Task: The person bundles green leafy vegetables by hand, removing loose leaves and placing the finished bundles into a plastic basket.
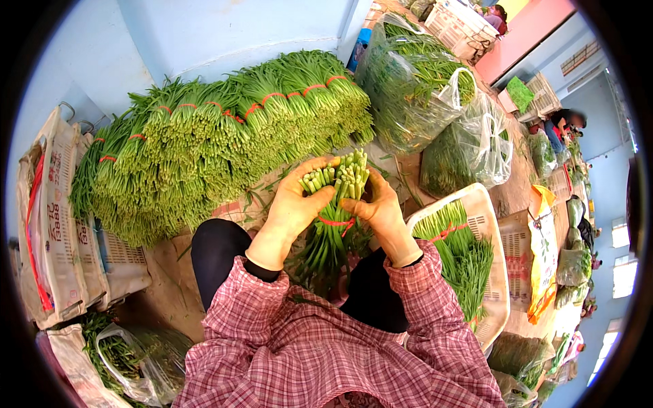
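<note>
Both hands wear pale yellow gloves and close around one bundle of green leafy stalks (335, 222), held upright between my knees. My left hand (296, 202) wraps its left side, thumb across the stems. From the right, my right hand (382, 211) grips the same bundle with its thumb pressed on the front. The cut pale ends point up and away from me; dark green leaves hang below. A red tie (336, 222) circles the stalks just under my thumbs, its loose end sticking out to the right.
A long heap of tied bundles (238, 129) lies against the blue wall. At my right stands a white crate (495, 255) holding more greens. Clear plastic bags of greens (466, 146) stand beyond it. Stacked crates (61, 224) are at left. Other people sit at far right.
</note>
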A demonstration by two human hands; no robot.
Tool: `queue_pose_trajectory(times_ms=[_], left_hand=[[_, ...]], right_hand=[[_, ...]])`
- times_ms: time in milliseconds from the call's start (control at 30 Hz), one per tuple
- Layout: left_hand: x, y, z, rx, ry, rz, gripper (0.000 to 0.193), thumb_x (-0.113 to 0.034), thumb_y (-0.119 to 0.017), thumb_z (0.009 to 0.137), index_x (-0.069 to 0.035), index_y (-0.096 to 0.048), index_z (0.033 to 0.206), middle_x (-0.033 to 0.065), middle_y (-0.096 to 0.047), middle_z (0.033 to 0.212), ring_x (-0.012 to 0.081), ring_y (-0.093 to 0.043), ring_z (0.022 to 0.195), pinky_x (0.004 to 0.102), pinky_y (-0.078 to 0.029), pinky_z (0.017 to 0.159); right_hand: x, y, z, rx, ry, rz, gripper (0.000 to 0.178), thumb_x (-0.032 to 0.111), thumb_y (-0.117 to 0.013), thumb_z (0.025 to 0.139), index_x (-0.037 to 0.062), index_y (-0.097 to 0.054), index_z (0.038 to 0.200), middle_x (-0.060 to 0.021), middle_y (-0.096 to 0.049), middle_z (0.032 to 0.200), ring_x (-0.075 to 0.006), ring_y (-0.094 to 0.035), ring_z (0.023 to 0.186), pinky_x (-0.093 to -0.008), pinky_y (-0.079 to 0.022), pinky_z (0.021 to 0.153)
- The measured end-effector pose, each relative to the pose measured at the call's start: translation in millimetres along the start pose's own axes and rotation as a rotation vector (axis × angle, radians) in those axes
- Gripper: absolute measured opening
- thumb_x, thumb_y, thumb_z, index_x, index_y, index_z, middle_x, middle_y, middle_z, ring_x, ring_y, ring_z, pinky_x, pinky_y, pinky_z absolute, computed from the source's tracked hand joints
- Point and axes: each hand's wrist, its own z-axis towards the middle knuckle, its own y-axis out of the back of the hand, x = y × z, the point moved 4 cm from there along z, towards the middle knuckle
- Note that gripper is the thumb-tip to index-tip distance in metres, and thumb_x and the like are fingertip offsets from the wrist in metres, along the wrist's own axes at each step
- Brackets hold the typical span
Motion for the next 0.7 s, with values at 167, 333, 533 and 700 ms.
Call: queue_pose_trajectory(times_ms=[167,333,533,700], left_hand=[[-29.1,-11.5,-10.1,-0.241,-0.172,0.506,0.016,0.002,-0.065,0.088,-0.001,-0.071,0.102,0.0077,-0.073,0.099,0.0158,-0.067,0.093,0.0315,-0.052,0.09],[-53.1,20.9,-4.9,-0.347,-0.452,-0.13,0.018,-0.015,-0.06,0.099,0.001,-0.069,0.099,0.013,-0.073,0.103,0.0205,-0.068,0.099,0.0366,-0.05,0.096],[-41.0,12.0,-20.2,-0.264,-0.436,0.334,0.044,-0.006,-0.068,0.089,-0.002,-0.057,0.131,0.0156,-0.057,0.135,0.0236,-0.053,0.126,0.0379,-0.036,0.112],[18.7,27.4,-53.8,-0.142,0.262,0.212,0.051,-0.044,-0.061,0.094,0.002,-0.066,0.115,0.0184,-0.072,0.096,0.0238,-0.071,0.087,0.0315,-0.057,0.076]], right_hand=[[9.8,-6.4,-12.4,0.015,-0.009,-0.093,0.083,0.013,-0.086,0.072,-0.0037,-0.042,0.141,-0.0062,-0.06,0.125,-0.018,-0.057,0.113,-0.032,-0.044,0.101],[3.2,-3.5,-13.6,-0.063,-0.047,-0.117,0.08,0.007,-0.083,0.075,-0.0031,-0.042,0.142,-0.0097,-0.06,0.127,-0.0183,-0.059,0.112,-0.0321,-0.047,0.097],[12.8,10.6,-11.1,-0.142,0.089,-0.1,0.078,0.009,-0.084,0.075,-0.0034,-0.044,0.14,-0.0126,-0.06,0.128,-0.02,-0.061,0.111,-0.0329,-0.048,0.097],[27.9,22.3,-15.4,-0.212,0.176,-0.075,0.081,0.008,-0.085,0.073,-0.0041,-0.041,0.141,-0.0125,-0.059,0.129,-0.0205,-0.059,0.114,-0.034,-0.048,0.099]])
